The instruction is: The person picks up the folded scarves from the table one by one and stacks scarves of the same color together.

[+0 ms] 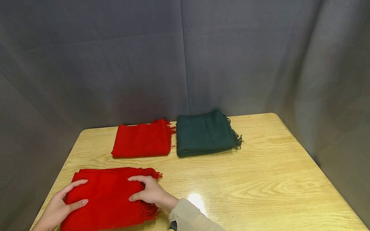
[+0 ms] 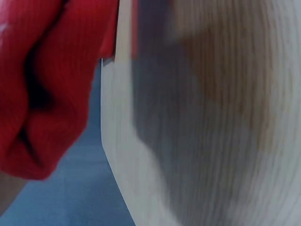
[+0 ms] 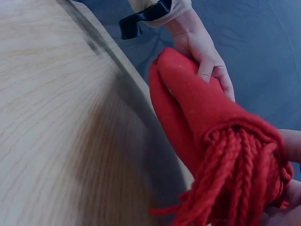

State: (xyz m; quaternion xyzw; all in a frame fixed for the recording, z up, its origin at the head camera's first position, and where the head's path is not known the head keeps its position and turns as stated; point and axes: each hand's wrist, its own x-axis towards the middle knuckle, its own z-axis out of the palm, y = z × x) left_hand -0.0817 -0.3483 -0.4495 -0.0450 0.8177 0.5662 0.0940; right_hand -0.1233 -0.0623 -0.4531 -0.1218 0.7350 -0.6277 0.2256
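Note:
A folded red scarf (image 1: 104, 199) with a twisted fringe lies between my hands at the front left in the head view. My left hand (image 1: 62, 202) grips its left end, with the thumb lying across the top. Near the fringed end, my right hand (image 1: 151, 192) holds the scarf, thumb and a finger spread over the cloth. The right wrist view shows the scarf (image 3: 197, 99) raised off the tabletop, its fringe hanging toward the camera. In the left wrist view, rolled folds of the scarf (image 2: 66, 70) fill the upper left; the left fingers are mostly hidden there.
A second folded red scarf (image 1: 141, 141) lies farther back on the wooden table (image 1: 260, 179). Just right of it is a folded dark green scarf (image 1: 205, 133), fringe to the right. Grey curtains (image 1: 144, 64) hang behind the table and along its sides.

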